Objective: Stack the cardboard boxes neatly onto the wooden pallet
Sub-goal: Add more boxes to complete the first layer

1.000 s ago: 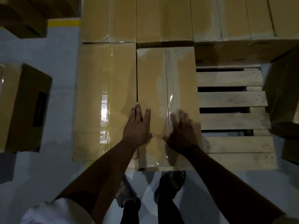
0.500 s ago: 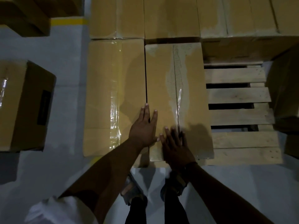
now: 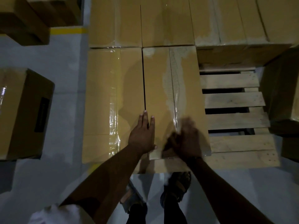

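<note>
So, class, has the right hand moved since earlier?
Yes: the right hand shifted rightward from the tape seam toward the bare pallet slats.

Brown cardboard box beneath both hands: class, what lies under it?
The pale wooden slatted pallet, visible past the brown cardboard box's near and right edges. The slats directly beneath are covered.
</note>
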The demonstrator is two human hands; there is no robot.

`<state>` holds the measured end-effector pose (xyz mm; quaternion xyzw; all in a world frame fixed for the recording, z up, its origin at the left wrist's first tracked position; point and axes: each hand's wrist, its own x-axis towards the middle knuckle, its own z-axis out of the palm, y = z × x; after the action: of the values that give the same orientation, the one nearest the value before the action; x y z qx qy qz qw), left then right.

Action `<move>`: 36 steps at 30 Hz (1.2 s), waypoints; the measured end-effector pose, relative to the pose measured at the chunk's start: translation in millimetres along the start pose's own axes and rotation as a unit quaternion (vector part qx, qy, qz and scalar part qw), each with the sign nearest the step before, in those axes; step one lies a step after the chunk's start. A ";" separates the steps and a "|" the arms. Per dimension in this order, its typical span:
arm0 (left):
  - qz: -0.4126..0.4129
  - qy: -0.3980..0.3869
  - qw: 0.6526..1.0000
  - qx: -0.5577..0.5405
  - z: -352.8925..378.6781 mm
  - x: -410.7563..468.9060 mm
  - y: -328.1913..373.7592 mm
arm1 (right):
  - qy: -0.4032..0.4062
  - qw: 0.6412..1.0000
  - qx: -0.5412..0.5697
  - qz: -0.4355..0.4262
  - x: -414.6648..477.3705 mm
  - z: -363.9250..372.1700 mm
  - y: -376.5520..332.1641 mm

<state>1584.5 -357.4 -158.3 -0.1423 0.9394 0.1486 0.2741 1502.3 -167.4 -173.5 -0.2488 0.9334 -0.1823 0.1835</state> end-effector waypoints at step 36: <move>-0.008 0.004 1.000 -0.024 6.6 5.5 10.9 | -0.074 0.982 -0.137 -0.110 -15.8 59.0 -18.7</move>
<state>1579.3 -346.1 -164.5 -0.1570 0.9356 0.1681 0.2679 1548.1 -188.8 -212.6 -0.3854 0.9004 -0.0533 0.1948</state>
